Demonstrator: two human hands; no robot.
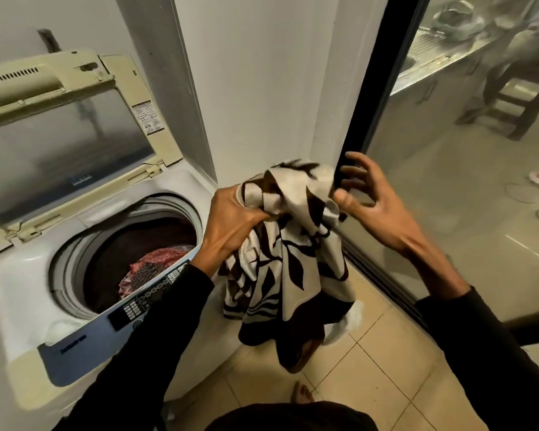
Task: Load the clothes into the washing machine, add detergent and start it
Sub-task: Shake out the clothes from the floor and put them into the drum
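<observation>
A cream cloth with dark brown leaf print (290, 259) hangs in the air to the right of the top-loading washing machine (19, 293). My left hand (234, 222) grips its bunched top. My right hand (367, 200) pinches the cloth's upper right edge with thumb and finger, the other fingers spread. The machine's lid (63, 144) stands raised. Inside the drum (131, 259) lie a dark brown garment and a red patterned one (156, 265). The control panel (150, 297) runs along the machine's front edge, under my left forearm.
A white wall corner (262, 88) stands behind the cloth. A black-framed glass sliding door (373, 104) is at the right, with a kitchen counter and a wooden stool seen through it. My bare foot (302, 393) is on the beige tiled floor.
</observation>
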